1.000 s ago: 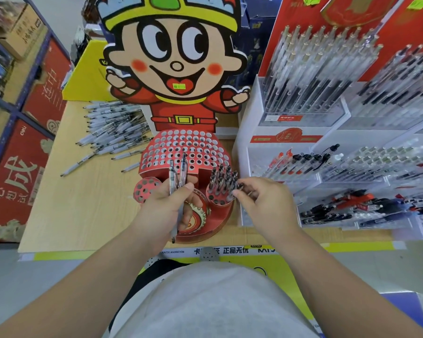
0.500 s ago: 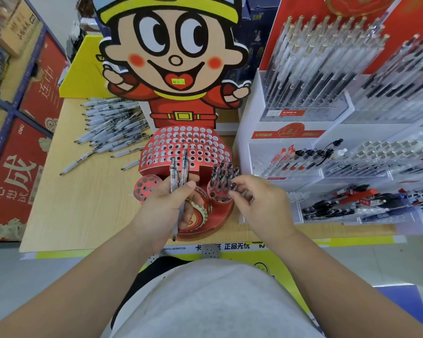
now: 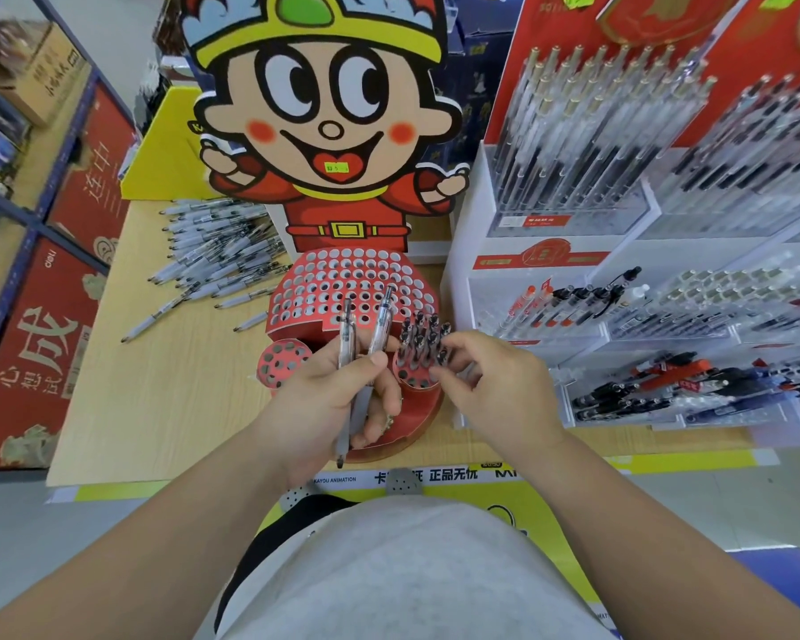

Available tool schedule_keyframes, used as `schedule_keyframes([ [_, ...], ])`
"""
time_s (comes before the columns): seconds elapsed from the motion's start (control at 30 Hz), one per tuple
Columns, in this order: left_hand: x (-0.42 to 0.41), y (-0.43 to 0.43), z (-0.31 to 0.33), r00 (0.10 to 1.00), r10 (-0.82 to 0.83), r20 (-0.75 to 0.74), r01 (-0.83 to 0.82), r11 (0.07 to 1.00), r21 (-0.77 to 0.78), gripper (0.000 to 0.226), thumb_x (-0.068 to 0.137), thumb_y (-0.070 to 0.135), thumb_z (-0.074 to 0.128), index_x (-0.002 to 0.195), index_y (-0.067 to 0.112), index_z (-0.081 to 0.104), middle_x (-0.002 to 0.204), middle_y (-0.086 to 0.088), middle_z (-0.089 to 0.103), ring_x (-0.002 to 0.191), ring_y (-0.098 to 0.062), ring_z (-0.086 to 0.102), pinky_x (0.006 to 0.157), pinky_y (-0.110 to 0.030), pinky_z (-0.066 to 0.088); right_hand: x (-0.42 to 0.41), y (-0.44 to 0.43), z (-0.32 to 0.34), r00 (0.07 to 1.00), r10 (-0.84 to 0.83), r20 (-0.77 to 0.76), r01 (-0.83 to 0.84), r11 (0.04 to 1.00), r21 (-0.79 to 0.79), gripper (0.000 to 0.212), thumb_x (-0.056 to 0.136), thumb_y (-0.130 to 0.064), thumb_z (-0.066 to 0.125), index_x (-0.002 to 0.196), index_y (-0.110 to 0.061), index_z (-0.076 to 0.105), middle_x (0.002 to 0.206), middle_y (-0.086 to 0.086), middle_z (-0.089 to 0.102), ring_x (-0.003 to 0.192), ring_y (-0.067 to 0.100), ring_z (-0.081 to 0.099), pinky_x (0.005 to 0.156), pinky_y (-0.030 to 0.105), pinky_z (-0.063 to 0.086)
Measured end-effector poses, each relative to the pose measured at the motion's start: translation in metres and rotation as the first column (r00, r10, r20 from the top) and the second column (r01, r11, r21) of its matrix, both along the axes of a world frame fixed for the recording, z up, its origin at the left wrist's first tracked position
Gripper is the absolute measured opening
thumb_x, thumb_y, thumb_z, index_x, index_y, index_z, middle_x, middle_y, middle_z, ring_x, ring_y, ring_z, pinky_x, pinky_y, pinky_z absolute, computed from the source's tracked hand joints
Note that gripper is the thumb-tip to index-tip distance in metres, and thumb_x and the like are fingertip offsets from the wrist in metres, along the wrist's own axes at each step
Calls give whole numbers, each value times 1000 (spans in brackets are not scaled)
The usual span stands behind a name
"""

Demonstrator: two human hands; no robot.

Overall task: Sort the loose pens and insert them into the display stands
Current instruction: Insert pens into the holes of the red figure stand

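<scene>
Left hand [image 3: 329, 404] is gripping two pens [image 3: 380, 327], tips up. Right hand [image 3: 499, 390] is curling fingers at the pen-filled red cup [image 3: 411, 378] just left of it; can't tell its grasp.

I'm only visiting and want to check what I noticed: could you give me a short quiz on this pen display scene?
1. True or false: the left hand holds two pens.
2. The loose pens lie on the table: A) left of the cartoon stand, B) right of it, C) on the floor.
3. Which small red cup has pens standing in it: the left cup, or the right cup by the right hand?
Key: 1 true; 2 A; 3 the right cup.
</scene>
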State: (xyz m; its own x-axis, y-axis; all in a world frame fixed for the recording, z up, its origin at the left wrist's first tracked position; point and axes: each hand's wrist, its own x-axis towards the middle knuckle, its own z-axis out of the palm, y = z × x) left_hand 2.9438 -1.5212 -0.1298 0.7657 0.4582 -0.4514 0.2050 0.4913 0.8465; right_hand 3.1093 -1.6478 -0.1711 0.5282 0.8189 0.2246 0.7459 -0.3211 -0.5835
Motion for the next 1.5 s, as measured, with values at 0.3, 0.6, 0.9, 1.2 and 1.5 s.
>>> schedule_keyframes([
  [0.3, 8, -2, 19, 961, -272, 45, 272, 962, -4, 14, 93, 31, 59, 98, 18, 60, 73, -16, 63, 44, -24, 53, 42, -24, 38, 2, 7, 69, 573, 165, -803, 12, 978, 209, 15, 89, -10, 71, 103, -13, 74, 76, -5, 70, 60, 15, 61, 56, 22, 50],
  [0.6, 12, -6, 17, 993, -50, -104, 65, 987, 150, 45, 93, 55, 46, 100, 11, 49, 69, -10, 61, 50, -27, 52, 44, -28, 39, 13, -2, 72, 469, 169, -867, 27, 978, 205, 11, 91, -3, 66, 93, -12, 71, 72, 3, 71, 65, 20, 69, 48, 24, 46],
  [0.9, -14, 10, -9, 976, 74, -204, -13, 959, 284, 47, 97, 67, 39, 70, 31, 49, 75, -19, 47, 46, -21, 28, 47, -27, 25, 25, -11, 58, 703, 21, -711, 107, 985, 135, 21, 87, -7, 75, 87, -28, 73, 78, -6, 71, 67, 14, 64, 60, 23, 50],
  [1.2, -10, 11, -9, 973, -57, -225, 96, 981, 166, 37, 106, 44, 41, 97, 8, 47, 77, -16, 51, 42, -20, 37, 47, -31, 27, 9, -4, 30, 961, 33, -276, -39, 999, -16, 13, 84, -25, 79, 97, -25, 74, 81, -15, 65, 68, 7, 59, 64, 24, 48],
  [1.5, -15, 12, -18, 977, 24, -210, 54, 933, 355, 23, 109, 22, 43, 92, 10, 52, 75, -9, 57, 59, -24, 48, 54, -33, 42, 3, 0, 16, 977, 67, -203, -71, 997, -16, 18, 83, -26, 81, 100, -22, 77, 85, -11, 64, 68, 7, 59, 68, 34, 53],
])
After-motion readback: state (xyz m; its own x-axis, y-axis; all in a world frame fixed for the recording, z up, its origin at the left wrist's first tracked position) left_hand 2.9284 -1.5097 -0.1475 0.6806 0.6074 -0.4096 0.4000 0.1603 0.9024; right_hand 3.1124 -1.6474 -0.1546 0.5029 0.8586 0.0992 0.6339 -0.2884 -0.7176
